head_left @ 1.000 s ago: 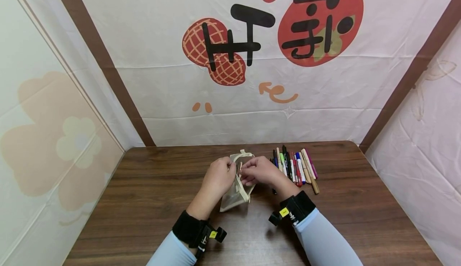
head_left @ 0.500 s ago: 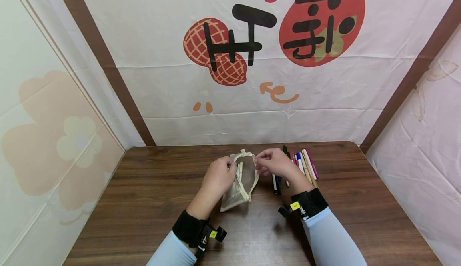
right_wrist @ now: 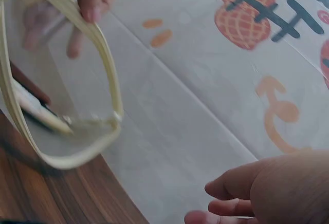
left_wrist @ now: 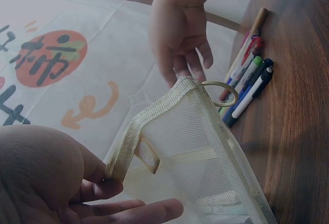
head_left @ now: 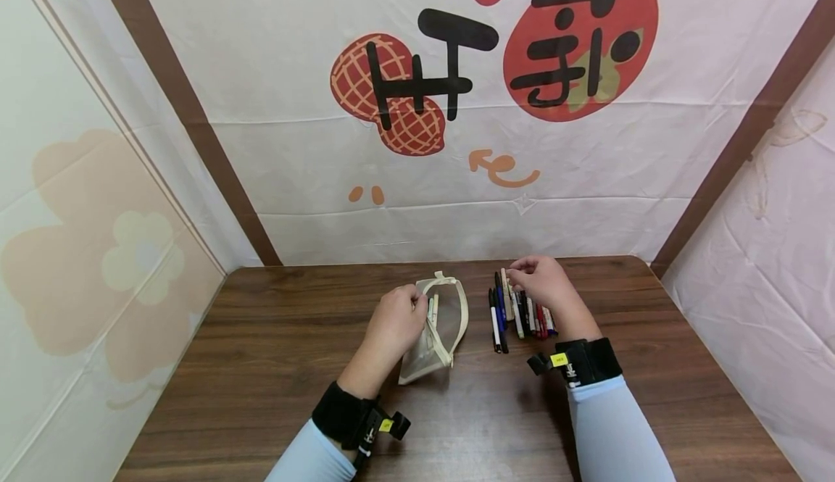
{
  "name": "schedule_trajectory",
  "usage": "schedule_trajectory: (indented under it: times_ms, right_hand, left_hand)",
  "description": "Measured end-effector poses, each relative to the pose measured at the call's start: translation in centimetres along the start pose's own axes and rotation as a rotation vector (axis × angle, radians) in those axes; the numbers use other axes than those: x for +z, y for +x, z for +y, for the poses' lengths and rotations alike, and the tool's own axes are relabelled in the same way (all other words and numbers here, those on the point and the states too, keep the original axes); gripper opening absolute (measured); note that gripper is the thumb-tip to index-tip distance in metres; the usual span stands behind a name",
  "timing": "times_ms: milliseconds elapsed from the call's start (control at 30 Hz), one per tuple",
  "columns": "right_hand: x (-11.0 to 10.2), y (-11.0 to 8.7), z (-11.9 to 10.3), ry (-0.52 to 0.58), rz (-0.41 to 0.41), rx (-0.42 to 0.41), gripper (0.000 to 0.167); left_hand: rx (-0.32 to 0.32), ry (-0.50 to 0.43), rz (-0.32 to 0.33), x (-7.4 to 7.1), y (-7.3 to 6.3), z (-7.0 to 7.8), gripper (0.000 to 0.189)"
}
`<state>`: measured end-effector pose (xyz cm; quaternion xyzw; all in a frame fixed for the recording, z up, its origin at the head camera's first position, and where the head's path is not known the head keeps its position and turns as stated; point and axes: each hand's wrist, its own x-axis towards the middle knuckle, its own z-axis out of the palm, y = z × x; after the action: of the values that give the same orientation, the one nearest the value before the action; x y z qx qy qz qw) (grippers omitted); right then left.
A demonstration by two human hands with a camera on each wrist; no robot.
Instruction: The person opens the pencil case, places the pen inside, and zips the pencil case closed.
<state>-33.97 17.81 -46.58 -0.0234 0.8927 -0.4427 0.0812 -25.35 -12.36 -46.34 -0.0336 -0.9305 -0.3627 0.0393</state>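
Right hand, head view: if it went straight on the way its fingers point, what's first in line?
The right hand would probably meet the beige pen, whose far end shows by its fingertips. Height is hard to judge; if high, it might pass over toward the mesh bag.

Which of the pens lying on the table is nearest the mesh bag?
The white pen with black ends, at the left edge of the row in the head view; the other loose pens lie farther from the mesh bag.
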Motion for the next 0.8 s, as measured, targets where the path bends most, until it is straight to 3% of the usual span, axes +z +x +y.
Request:
schedule_trajectory:
  times_ms: [300, 567, 800]
  right_hand:
    - [-2.5, -0.1, 2.4, -0.216, 0.099, 0.075, 0.042]
    - [-3.7, 0.1, 4.2, -0.256, 0.144, 0.175, 0.047]
    - [-4.3, -0.2, 5.5, -0.306, 0.134, 0.233, 0.054]
  left_hand:
    - [-0.008, -0.003, -0.011, 0.3, 0.1, -0.1, 0.027]
    - [-0.003, 0.003, -0.003, 0.3, 0.1, -0.1, 0.028]
    - [-0.005, -0.002, -0.01, 0.4, 0.1, 0.0, 0.028]
